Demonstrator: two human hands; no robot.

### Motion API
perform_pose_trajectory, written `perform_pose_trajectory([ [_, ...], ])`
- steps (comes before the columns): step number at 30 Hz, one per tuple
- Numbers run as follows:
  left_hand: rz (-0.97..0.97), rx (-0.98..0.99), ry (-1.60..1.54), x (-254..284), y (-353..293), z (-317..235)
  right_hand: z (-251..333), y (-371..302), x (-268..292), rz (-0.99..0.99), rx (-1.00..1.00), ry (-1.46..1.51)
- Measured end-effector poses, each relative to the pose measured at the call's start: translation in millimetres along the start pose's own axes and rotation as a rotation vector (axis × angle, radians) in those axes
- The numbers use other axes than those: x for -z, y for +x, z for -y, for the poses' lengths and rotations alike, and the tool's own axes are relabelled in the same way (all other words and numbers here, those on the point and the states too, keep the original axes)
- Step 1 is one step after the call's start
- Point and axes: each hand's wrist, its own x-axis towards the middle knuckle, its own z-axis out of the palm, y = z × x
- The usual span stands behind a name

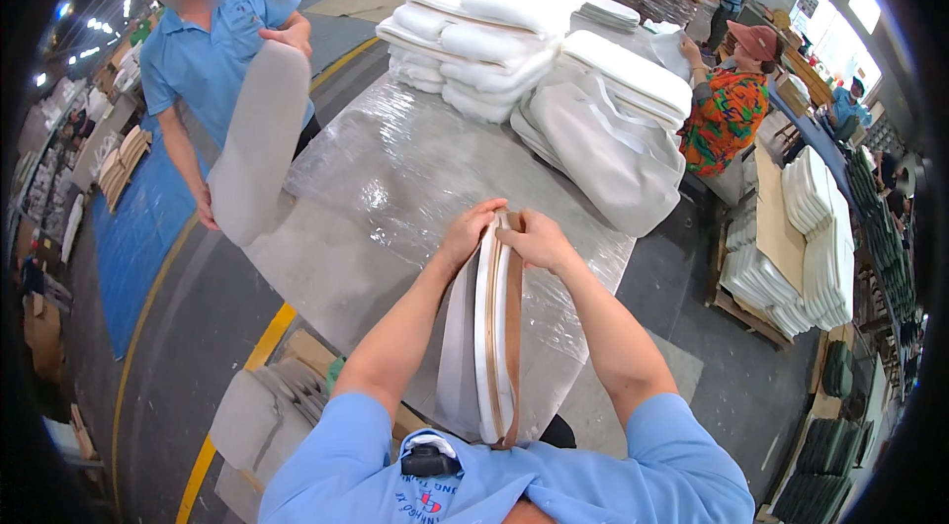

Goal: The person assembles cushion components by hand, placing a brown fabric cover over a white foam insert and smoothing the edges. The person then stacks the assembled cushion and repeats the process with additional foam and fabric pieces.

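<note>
In front of my chest a long, flat cushion cover [512,326] stands on edge on the table, brown on its right face and grey on its left. White padding and a zipper strip [489,326] run along its upward edge. My left hand [473,235] has its fingers curled around the far end, on the left side. Against the same end, from the right, presses my right hand [539,240], thumb bent over the edge. Both hands are closed on it. Some fingertips are hidden behind the fabric.
Clear plastic sheeting [395,168] covers the table. Stacked white pads [474,40] and grey cushions [613,153] fill its far side. At left a person in blue holds a grey cushion [259,143]; another person [732,109] works at far right. Grey cushions [262,415] lie low at left.
</note>
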Motion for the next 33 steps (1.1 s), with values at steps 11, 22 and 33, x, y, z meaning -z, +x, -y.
perform_pose_trajectory([
  [11,-0.394,-0.240,0.258,-18,1,18,-13,18,-8,0.037,0.394,-0.396],
  [22,-0.440,-0.437,0.105,-40,-16,30,-17,-11,-3,0.126,0.546,-0.466],
  [33,-0.349,-0.469,0.214,-47,-41,-17,-160,44,-60,0.057,-0.136,1.022],
])
